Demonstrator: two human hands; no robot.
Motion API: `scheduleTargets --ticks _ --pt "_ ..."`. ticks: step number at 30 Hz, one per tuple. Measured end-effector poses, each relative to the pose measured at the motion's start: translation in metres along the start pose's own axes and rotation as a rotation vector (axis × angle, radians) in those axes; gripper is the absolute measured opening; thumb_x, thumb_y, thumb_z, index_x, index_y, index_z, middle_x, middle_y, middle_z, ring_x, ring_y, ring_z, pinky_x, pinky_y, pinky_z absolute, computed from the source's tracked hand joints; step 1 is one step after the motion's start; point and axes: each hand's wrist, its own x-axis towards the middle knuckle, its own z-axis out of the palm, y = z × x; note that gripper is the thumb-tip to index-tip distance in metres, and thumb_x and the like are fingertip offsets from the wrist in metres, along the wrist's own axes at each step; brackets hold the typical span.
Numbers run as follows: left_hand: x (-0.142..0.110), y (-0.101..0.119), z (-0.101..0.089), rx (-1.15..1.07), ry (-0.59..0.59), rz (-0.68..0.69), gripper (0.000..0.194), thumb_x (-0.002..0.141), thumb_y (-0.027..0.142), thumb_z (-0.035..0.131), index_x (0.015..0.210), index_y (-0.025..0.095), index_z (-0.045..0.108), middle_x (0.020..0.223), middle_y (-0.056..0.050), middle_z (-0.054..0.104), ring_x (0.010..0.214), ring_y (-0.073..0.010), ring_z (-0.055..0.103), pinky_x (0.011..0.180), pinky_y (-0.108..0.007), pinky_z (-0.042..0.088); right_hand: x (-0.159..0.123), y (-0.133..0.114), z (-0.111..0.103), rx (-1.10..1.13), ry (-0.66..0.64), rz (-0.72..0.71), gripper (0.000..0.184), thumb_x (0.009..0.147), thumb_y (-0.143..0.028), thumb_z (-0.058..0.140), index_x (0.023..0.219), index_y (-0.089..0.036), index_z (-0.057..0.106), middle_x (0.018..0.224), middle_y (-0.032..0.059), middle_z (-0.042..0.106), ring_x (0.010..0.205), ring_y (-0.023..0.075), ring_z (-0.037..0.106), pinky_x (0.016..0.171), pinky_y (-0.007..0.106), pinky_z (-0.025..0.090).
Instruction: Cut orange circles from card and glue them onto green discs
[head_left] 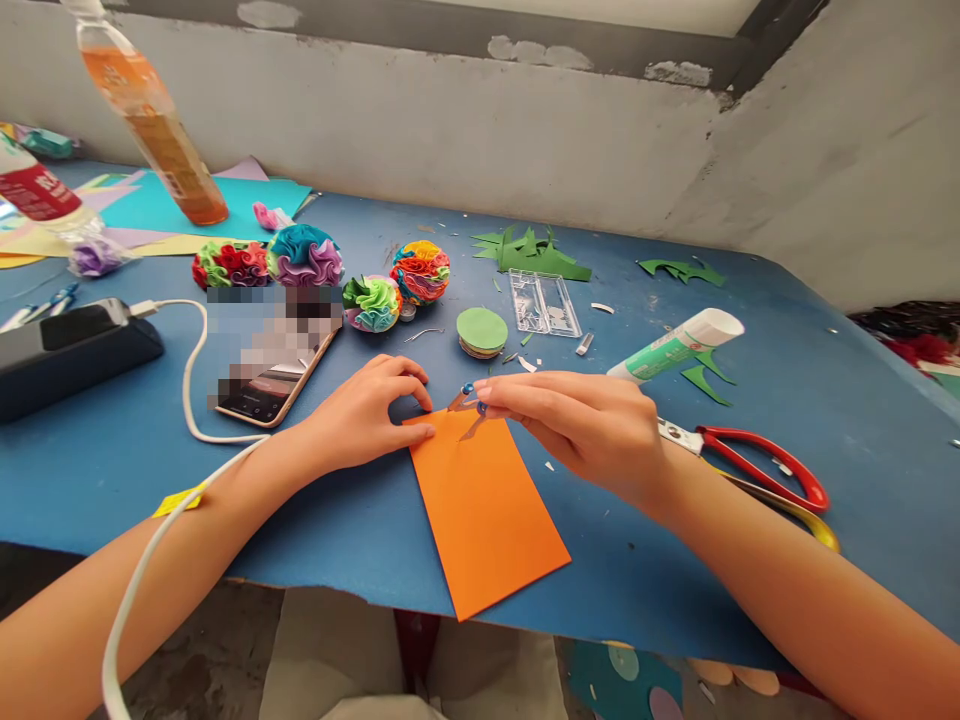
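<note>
A sheet of orange paper (pixel 495 510), perhaps several layers, lies on the blue table near its front edge. At its upper left corner, my left hand (pixel 375 412) holds it down, thumb on the paper and fingers curled beside the corner. My right hand (pixel 581 420) pinches the top of a small drawing compass (pixel 469 428) with blue fittings. The compass legs are spread, their tips at the upper part of the paper. Just beyond sits a stack of round paper discs (pixel 482 330) with a green one on top.
Red-handled scissors (pixel 765 470) and a glue stick (pixel 679 343) lie right. Behind are a clear plastic case (pixel 544 303), green paper scraps (pixel 532 252) and ruffled paper balls (pixel 420 272). A phone (pixel 281 375), white cable (pixel 196 370) and tilted drink bottle (pixel 161 125) are left.
</note>
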Motion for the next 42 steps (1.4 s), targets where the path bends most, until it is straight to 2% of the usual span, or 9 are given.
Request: scheduleTargets --ticks 10,16,20,26,30,34,37,42 --pt "0.000 0.000 -0.001 0.003 0.001 0.005 0.017 0.077 0.036 0.063 0.085 0.021 0.066 0.112 -0.008 0.059 0.111 -0.0254 0.052 0.098 -0.043 0.041 -0.001 0.000 0.001 -0.007 -0.074 0.097 0.029 0.094 -0.018 0.041 0.103 -0.029 0.067 0.098 0.0000 0.074 0.081 0.0123 0.071 0.071 0.017 0.057" --pt "0.000 0.000 -0.001 0.011 -0.002 0.008 0.018 0.078 0.036 0.062 0.086 0.021 0.066 0.112 -0.008 0.059 0.112 -0.0258 0.051 0.100 -0.043 0.040 0.001 -0.001 0.003 -0.014 -0.006 0.036 0.025 0.093 -0.016 0.046 0.105 -0.028 0.065 0.095 -0.0017 0.075 0.078 0.0099 0.071 0.071 0.014 0.055" --pt "-0.001 0.001 -0.004 0.011 -0.041 -0.006 0.023 0.075 0.039 0.065 0.089 0.021 0.066 0.116 -0.009 0.057 0.116 -0.0278 0.049 0.101 -0.044 0.039 0.004 -0.003 0.007 0.000 0.029 0.146 0.019 0.091 -0.018 0.053 0.105 -0.026 0.063 0.087 -0.0029 0.075 0.070 0.0103 0.071 0.067 0.017 0.055" --pt "-0.002 0.002 -0.005 0.006 -0.053 -0.017 0.025 0.073 0.041 0.067 0.090 0.022 0.066 0.118 -0.008 0.058 0.117 -0.0290 0.048 0.101 -0.044 0.040 0.008 -0.004 0.004 -0.019 -0.033 0.234 0.018 0.093 -0.019 0.049 0.094 -0.027 0.065 0.082 -0.0042 0.074 0.068 0.0117 0.070 0.063 0.019 0.055" --pt "-0.002 0.001 -0.006 0.005 -0.078 -0.016 0.027 0.073 0.043 0.066 0.091 0.023 0.065 0.120 -0.008 0.056 0.118 -0.0284 0.047 0.103 -0.045 0.039 0.004 -0.005 -0.005 -0.142 -0.059 0.185 0.014 0.092 -0.019 0.050 0.092 -0.022 0.064 0.083 -0.0008 0.074 0.069 0.0132 0.069 0.060 0.021 0.054" --pt "-0.002 0.003 -0.011 0.017 -0.142 -0.036 0.033 0.073 0.047 0.066 0.095 0.022 0.064 0.125 -0.008 0.054 0.121 -0.0281 0.045 0.104 -0.045 0.037 -0.002 -0.010 -0.016 -0.293 -0.084 0.083 0.012 0.090 -0.009 0.051 0.090 -0.016 0.061 0.079 0.0009 0.072 0.067 0.0118 0.067 0.059 0.020 0.049" --pt "-0.004 0.003 -0.015 0.016 -0.186 -0.045 0.043 0.069 0.053 0.068 0.100 0.023 0.063 0.130 -0.007 0.050 0.124 -0.0283 0.041 0.106 -0.044 0.035 -0.003 -0.023 -0.023 -0.382 -0.140 0.031 0.012 0.088 -0.005 0.052 0.089 -0.015 0.060 0.076 0.0010 0.071 0.067 0.0114 0.065 0.059 0.020 0.046" --pt "-0.008 0.002 -0.019 0.015 -0.251 -0.053 0.059 0.063 0.058 0.071 0.110 0.024 0.059 0.138 -0.007 0.044 0.130 -0.0293 0.035 0.109 -0.044 0.032 0.003 -0.053 -0.025 -0.564 -0.220 -0.019 0.018 0.094 -0.017 0.050 0.079 -0.014 0.060 0.065 0.0006 0.066 0.057 0.0109 0.059 0.055 0.024 0.040"
